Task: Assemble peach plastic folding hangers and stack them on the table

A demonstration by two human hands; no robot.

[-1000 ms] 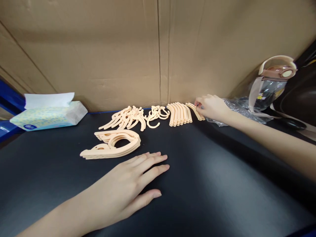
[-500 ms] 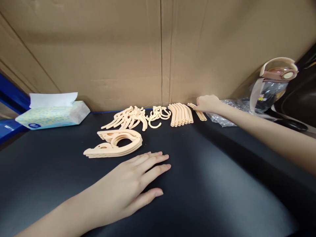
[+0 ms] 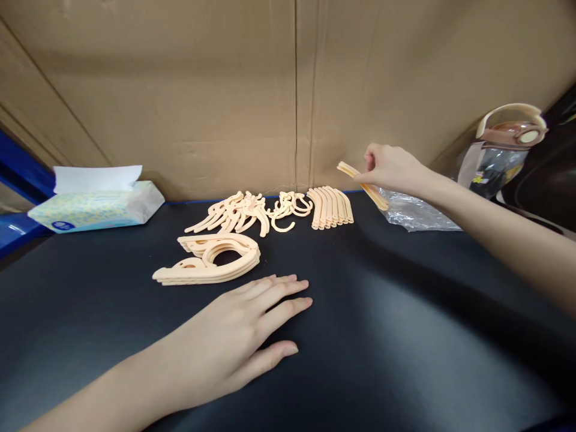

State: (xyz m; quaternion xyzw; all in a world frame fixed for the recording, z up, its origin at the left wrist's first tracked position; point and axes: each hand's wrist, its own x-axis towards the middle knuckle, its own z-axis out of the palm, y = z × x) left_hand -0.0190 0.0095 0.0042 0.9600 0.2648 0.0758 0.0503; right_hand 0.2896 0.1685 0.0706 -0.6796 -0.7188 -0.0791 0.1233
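Note:
My right hand [image 3: 390, 168] is raised above the black table [image 3: 382, 318] at the back right, its fingers closed on a couple of peach curved plastic strips [image 3: 362, 185]. A row of like strips [image 3: 330, 207] lies just left of it. Further left lie loose peach hooks [image 3: 288, 211] and a pile of peach hanger parts [image 3: 231, 216]. A stack of peach hanger bodies [image 3: 209, 262] rests nearer to me. My left hand [image 3: 243, 336] lies flat on the table in front of that stack, fingers stretched out, holding nothing.
A cardboard wall [image 3: 270, 90] closes off the back. A tissue pack [image 3: 96, 204] sits at the far left. A crumpled clear plastic bag [image 3: 414, 213] lies under my right wrist, and a bottle with a pink lid [image 3: 501, 150] stands at the far right.
My right hand has lifted the peach strips off the table at the end of the row and raised them. My left hand has stayed flat in place.

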